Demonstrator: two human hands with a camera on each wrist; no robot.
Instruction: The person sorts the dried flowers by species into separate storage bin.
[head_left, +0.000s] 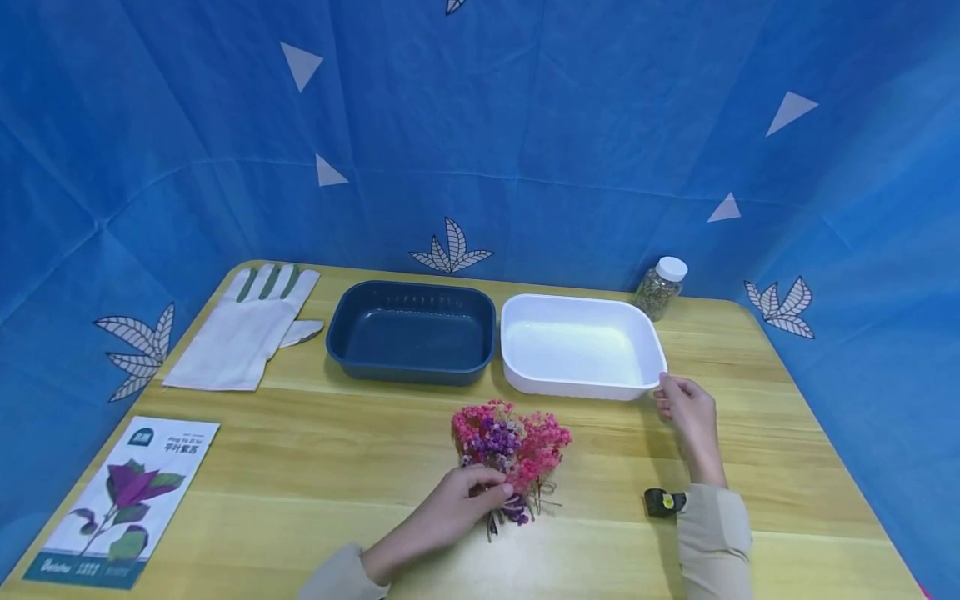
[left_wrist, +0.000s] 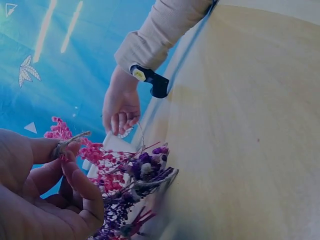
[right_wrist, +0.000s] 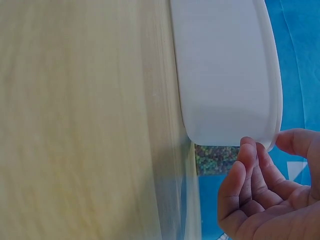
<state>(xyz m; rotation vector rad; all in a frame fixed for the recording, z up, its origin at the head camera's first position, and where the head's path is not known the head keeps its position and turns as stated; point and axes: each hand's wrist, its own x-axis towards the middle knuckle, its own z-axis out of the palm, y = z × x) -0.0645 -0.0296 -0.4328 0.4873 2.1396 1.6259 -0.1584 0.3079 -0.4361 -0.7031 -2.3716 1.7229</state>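
Pink and purple dried flowers (head_left: pixel 501 437) lie bunched near the middle of the table. My left hand (head_left: pixel 467 498) is at their stem end; in the left wrist view its thumb and fingertips pinch a twine-tied stem (left_wrist: pixel 62 148) below a pink flower head. Purple flowers (left_wrist: pixel 145 167) hang or lie beside that hand; which bunch the pinched stem belongs to is hard to tell. My right hand (head_left: pixel 690 417) holds the near right corner of the white plastic tub (head_left: pixel 581 346), thumb over the rim and fingertips underneath, as the right wrist view shows.
A dark blue tub (head_left: pixel 412 340) stands left of the white one. Behind the white tub's right end is a white-capped jar (head_left: pixel 658 292) of small grains. A white glove (head_left: pixel 240 337) and a seed packet (head_left: pixel 123 504) lie at left. A blue curtain (head_left: pixel 480 125) surrounds the table.
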